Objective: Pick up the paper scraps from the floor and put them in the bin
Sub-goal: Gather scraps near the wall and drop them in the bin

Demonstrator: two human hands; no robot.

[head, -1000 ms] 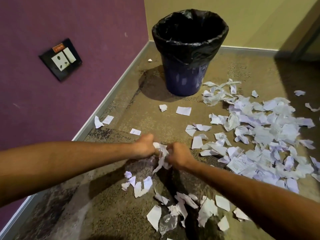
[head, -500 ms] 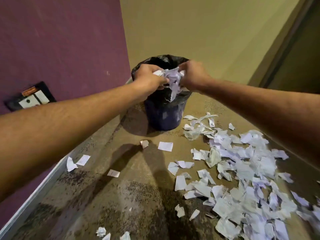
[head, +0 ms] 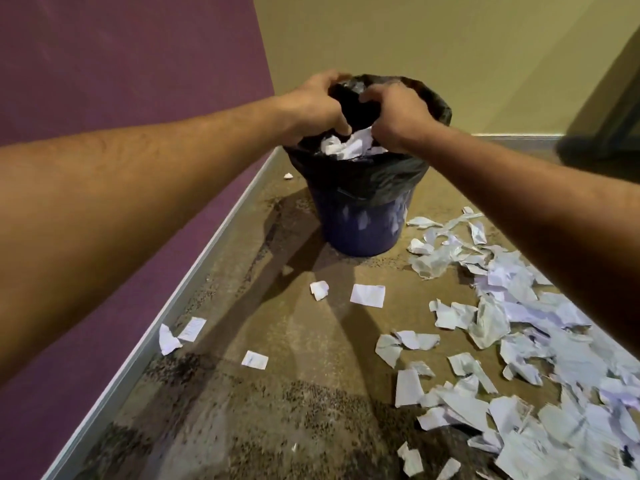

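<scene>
A blue bin (head: 363, 233) lined with a black bag (head: 384, 174) stands on the floor near the corner. Both my hands hang over its mouth. My left hand (head: 313, 105) and my right hand (head: 396, 116) have their fingers spread apart, with a dark gap between fingers and thumb. A crumpled bunch of white paper scraps (head: 346, 147) sits just below my thumbs, inside the bag's opening. A big heap of torn paper scraps (head: 519, 323) covers the floor to the right of the bin.
Loose scraps lie in front of the bin (head: 367, 295), (head: 319, 289), by the left skirting (head: 168, 341), (head: 192, 329), (head: 254, 359), and one small scrap (head: 288, 175) behind the bin. A purple wall (head: 121, 81) runs along the left; a yellow wall (head: 415, 36) stands behind.
My hands gathered a bunch of scraps from the floor, carried it up over the bin, then spread apart; the bunch now sits lower, inside the bag.
</scene>
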